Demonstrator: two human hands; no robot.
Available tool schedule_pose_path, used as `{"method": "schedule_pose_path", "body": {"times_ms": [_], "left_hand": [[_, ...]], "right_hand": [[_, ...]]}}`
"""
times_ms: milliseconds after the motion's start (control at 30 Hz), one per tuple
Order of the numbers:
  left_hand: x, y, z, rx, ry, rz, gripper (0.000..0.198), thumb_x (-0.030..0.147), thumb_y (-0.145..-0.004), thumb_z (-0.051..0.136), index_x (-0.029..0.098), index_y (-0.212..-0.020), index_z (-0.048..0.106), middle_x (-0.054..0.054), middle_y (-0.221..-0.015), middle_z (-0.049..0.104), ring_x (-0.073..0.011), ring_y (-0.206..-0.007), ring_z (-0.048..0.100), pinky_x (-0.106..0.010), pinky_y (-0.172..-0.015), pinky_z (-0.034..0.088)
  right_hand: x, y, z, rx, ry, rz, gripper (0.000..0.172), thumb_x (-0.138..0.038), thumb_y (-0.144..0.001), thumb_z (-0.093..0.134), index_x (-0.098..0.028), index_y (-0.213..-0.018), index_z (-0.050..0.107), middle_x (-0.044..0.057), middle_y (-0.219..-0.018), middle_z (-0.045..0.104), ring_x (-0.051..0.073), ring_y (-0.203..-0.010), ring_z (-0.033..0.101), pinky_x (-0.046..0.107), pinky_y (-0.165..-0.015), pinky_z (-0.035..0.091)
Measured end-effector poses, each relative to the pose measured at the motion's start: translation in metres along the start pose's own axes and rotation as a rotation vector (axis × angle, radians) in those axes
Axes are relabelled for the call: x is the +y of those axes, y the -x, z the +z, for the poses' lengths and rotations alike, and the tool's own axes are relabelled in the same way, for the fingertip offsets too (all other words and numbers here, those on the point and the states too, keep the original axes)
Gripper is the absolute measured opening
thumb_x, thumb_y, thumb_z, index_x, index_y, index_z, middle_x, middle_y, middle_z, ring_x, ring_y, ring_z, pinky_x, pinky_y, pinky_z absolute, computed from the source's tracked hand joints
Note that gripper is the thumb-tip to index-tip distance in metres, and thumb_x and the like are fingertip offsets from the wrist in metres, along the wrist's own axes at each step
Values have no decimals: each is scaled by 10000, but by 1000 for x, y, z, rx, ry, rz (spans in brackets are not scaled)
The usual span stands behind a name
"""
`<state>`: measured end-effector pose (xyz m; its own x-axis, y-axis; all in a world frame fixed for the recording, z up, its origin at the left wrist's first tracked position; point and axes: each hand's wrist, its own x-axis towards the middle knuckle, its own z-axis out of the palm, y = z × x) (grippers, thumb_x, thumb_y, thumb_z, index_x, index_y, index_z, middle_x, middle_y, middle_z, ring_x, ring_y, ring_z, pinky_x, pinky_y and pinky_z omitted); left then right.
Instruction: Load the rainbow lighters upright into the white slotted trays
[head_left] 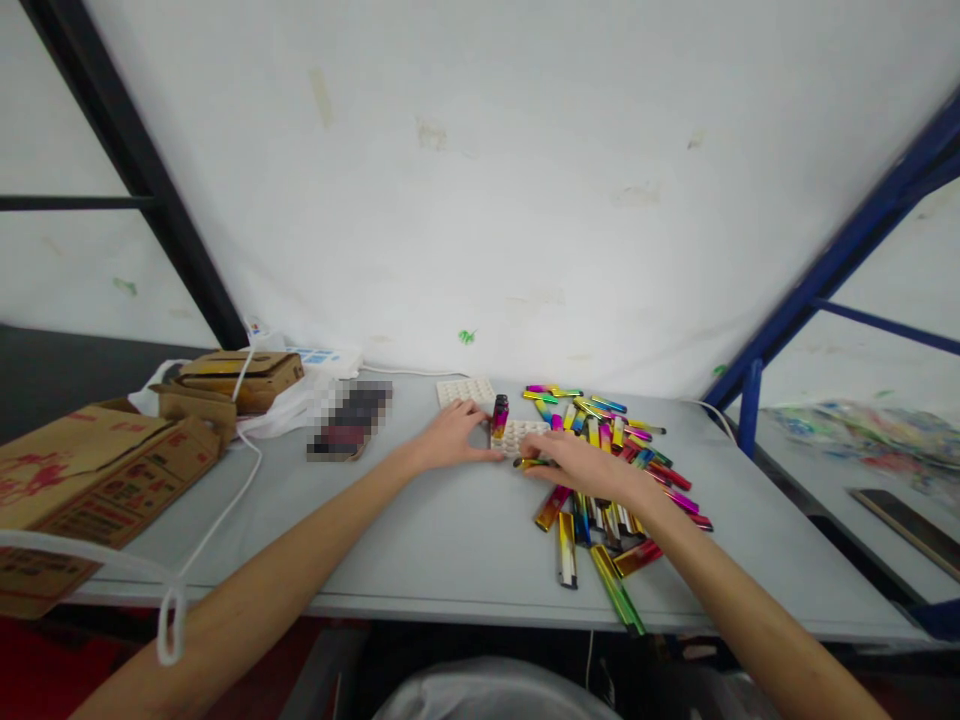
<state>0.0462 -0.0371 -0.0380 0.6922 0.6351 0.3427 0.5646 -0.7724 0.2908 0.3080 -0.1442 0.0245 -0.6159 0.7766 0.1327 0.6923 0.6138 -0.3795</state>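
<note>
A small white tray with rows of sockets (513, 440) lies on the table between my hands. One shiny purple-and-gold lighter (499, 418) stands upright at its left end. My left hand (454, 436) is beside that end, thumb and fingers spread apart, with the thumb at the tray's near left corner. Over the tray's right side my right hand (574, 462) is closed on a gold lighter (531, 463), held low and nearly flat by the near edge. Right of the tray, a loose pile of shiny multicoloured lighters (628, 555) spreads under and around my right hand and forearm.
Another white socketed tray (465, 391) lies farther back. To the left are a blurred-out dark object (351, 420), cardboard boxes (112, 460), plastic bags and a white cable (225, 505). A blue metal frame (750, 410) borders the right side; a white wall (510, 200) rises behind.
</note>
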Motion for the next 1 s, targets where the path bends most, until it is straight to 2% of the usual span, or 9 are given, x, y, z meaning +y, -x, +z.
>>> {"method": "schedule_pose_path", "body": {"times_ms": [100, 233, 333, 400, 467, 533, 667, 800, 1000], "left_hand": [[0, 0, 0, -7, -2, -6, 723, 806, -814, 709, 202, -1211, 713, -122, -1149, 664, -332, -1107, 609, -446, -1009, 473], [-1, 1, 0, -5, -17, 3, 711, 790, -822, 717, 197, -1215, 710, -124, -1147, 666, -336, -1123, 608, -441, -1019, 471], [0, 1, -2, -11, -26, 7, 687, 774, -832, 723, 204, -1216, 707, -123, -1158, 669, -331, -1127, 610, -438, -1024, 471], [0, 1, -3, -21, -30, 7, 684, 766, -833, 727, 204, -1222, 704, -126, -1168, 667, -331, -1130, 610, -440, -1023, 475], [0, 0, -3, -30, -36, 2, 695, 763, -828, 734, 189, -1218, 704, -135, -1171, 662, -335, -1131, 609, -441, -1020, 479], [0, 0, -3, -29, -44, -2, 703, 770, -823, 734, 177, -1199, 709, -141, -1166, 655, -337, -1126, 609, -438, -1015, 483], [-1, 0, -3, -5, -35, 7, 692, 785, -824, 719, 189, -1176, 716, -133, -1152, 653, -330, -1110, 610, -434, -1008, 490], [-2, 0, -2, 5, -17, 11, 683, 788, -823, 716, 193, -1158, 719, -127, -1135, 658, -327, -1097, 614, -442, -1010, 491], [-5, -1, 1, 3, -13, 15, 667, 774, -818, 732, 198, -1153, 719, -125, -1130, 660, -329, -1107, 616, -447, -1015, 492]], "right_hand": [[2, -1, -2, 164, -119, 43, 288, -427, -1056, 566, -237, -1203, 725, 68, -995, 779, 238, -841, 689, 330, -801, 518], [10, -9, -3, 363, -218, 101, 399, -499, -1059, 494, -232, -1035, 789, 69, -1003, 793, 262, -882, 707, 364, -842, 513], [20, -15, 2, 536, -362, 229, 391, -598, -930, 670, -223, -989, 764, 31, -790, 719, 222, -707, 639, 323, -677, 483], [24, -16, 7, 590, -486, 326, 457, -663, -825, 763, -213, -874, 704, -25, -613, 569, 171, -560, 509, 290, -553, 400], [24, -16, 13, 593, -587, 369, 538, -737, -813, 734, -220, -743, 604, -43, -564, 478, 152, -534, 449, 284, -524, 371], [21, -16, 18, 572, -687, 344, 588, -787, -870, 631, -226, -713, 547, -18, -624, 531, 166, -598, 513, 295, -576, 437], [8, -18, 23, 461, -976, 284, 555, -803, -906, 564, -249, -876, 571, -20, -682, 566, 168, -587, 537, 320, -607, 497], [-2, -20, 23, 417, -1117, 361, 571, -817, -838, 643, -266, -949, 546, -91, -619, 354, 99, -465, 278, 238, -454, 278], [-9, -22, 26, 399, -1170, 548, 690, -871, -876, 489, -227, -639, 408, -82, -570, 224, 72, -471, 137, 231, -438, 90]]}}
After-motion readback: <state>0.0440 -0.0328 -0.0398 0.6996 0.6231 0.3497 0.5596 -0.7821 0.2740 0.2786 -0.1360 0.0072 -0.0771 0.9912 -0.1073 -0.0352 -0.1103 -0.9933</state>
